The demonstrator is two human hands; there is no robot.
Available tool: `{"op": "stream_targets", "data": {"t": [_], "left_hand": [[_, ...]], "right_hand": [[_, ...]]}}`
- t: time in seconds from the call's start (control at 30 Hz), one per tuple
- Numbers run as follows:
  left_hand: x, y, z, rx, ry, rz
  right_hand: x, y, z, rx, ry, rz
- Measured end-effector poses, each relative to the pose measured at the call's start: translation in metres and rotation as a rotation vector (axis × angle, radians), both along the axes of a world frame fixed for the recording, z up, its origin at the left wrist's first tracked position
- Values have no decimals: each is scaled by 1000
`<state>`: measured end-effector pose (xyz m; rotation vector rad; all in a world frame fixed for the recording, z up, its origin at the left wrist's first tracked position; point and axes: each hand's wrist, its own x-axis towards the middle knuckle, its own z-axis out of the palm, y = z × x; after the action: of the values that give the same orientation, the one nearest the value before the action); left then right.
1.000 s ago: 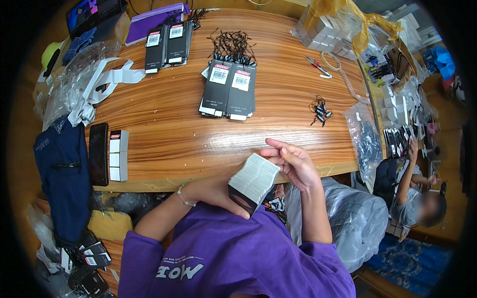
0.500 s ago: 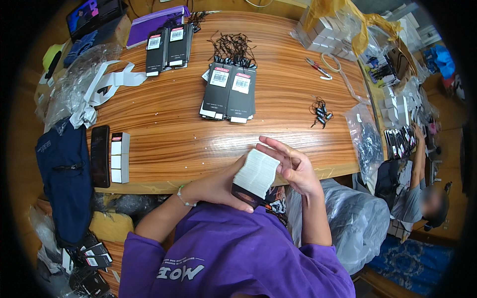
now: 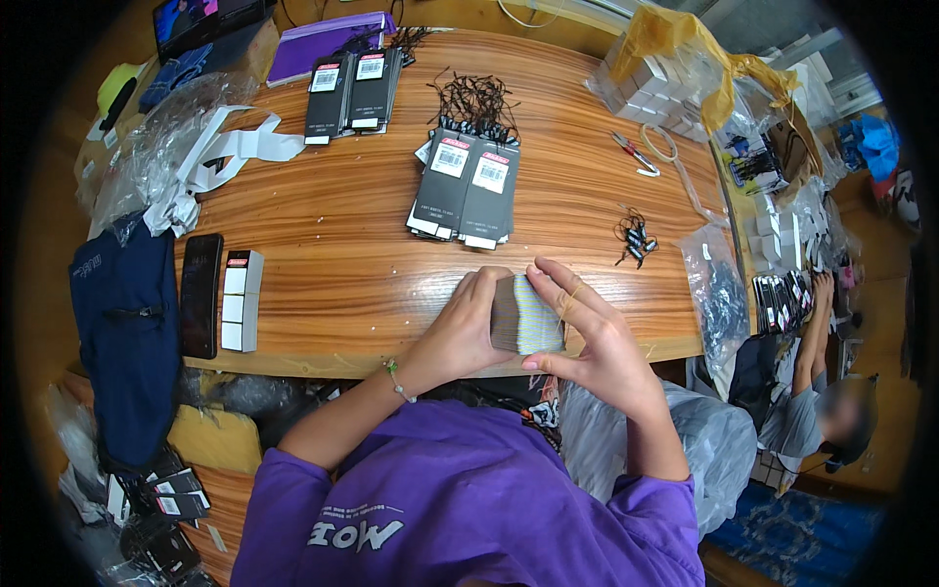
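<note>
Near the table's front edge, a thick stack of cards (image 3: 539, 314) is held between my two hands, its layered pale edges facing up. My left hand (image 3: 468, 328) wraps the stack's left side, fingers over the far end. From the right, my right hand (image 3: 604, 344) closes on it, fingertips at the far end and thumb at the near end. A thin yellowish band, perhaps a rubber band, crosses my right fingers. Beyond lie two side-by-side piles of dark hang tags (image 3: 464, 191) with black cords (image 3: 474, 106) bunched at their far end.
A phone (image 3: 201, 295) and a stack of white-labelled cards (image 3: 241, 301) lie left. More dark tags (image 3: 352, 95) sit farther back. Red-handled pliers (image 3: 634, 153) and small black cord pieces (image 3: 637, 239) lie right. At far right, another person (image 3: 817, 411) reaches toward tags.
The stack has moved away from my body, over the table's front edge, and has turned. My right hand, apart from it before, now grips its right side.
</note>
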<state>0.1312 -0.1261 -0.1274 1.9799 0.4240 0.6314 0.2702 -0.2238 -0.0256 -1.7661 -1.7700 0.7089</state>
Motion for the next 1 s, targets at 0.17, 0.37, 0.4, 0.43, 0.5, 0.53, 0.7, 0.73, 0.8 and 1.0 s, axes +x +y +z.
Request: {"op": "stream_targets", "data": {"t": [0.17, 0.37, 0.4, 0.43, 0.5, 0.53, 0.7, 0.73, 0.8, 1.0], "left_hand": [[-5, 4, -6, -7, 21, -14], [-8, 5, -16, -121, 31, -9], [-8, 6, -16, -111, 37, -4], [-8, 6, -18, -103, 48, -3], [-6, 4, -19, -115, 29, -12], [-6, 3, -19, -117, 22, -22], [-6, 5, -24, -79, -59, -45], [-5, 5, -26, -85, -71, -45], [-4, 5, -26, -74, 6, -88], [0, 4, -29, -84, -70, -80]], "right_hand": [[-10, 4, 2, -21, -33, 49], [1, -4, -16, 9, 382, -37], [0, -5, -20, 28, 363, -39], [-2, -8, -26, 45, 348, -46], [-8, -9, -35, 80, 315, -85], [-12, -8, -34, 98, 228, -83], [-30, 7, -15, 89, -97, -69], [-33, 10, -12, 91, -169, -55], [-36, 16, -8, 93, -312, -24], [-32, 30, 2, -41, -384, 85]]}}
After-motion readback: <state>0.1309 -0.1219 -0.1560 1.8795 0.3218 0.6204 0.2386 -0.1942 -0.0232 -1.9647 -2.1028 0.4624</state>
